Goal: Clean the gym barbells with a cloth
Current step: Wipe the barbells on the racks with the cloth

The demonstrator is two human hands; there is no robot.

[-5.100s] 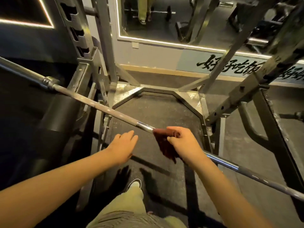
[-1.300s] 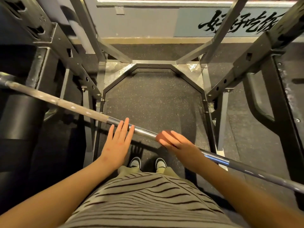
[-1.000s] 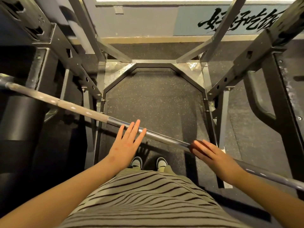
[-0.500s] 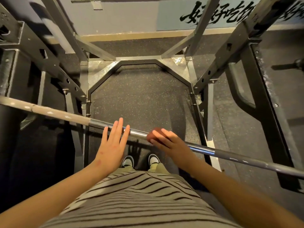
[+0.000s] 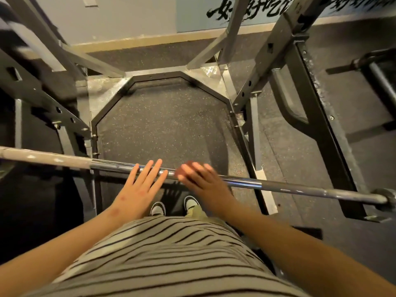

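A long steel barbell [image 5: 278, 186] runs across the view at waist height, resting on the rack. My left hand [image 5: 139, 189] lies flat with straight fingers touching the bar near its middle. Just to its right, my right hand [image 5: 206, 183] presses a dark red cloth [image 5: 188, 168] onto the bar with outstretched fingers. This hand is motion-blurred and only a small patch of cloth shows between its fingers. The two hands are about a hand's width apart.
I stand inside a squat rack, with its grey uprights and safety arms at left [image 5: 42, 99] and right [image 5: 317, 108]. Speckled rubber flooring [image 5: 162, 125] lies beyond the bar. The bar's collar [image 5: 385, 197] sits at far right. My shoes [image 5: 157, 209] show below.
My right hand slid the cloth right along the bar, then back left until it is close to my left hand. The left hand stayed flat on the bar.
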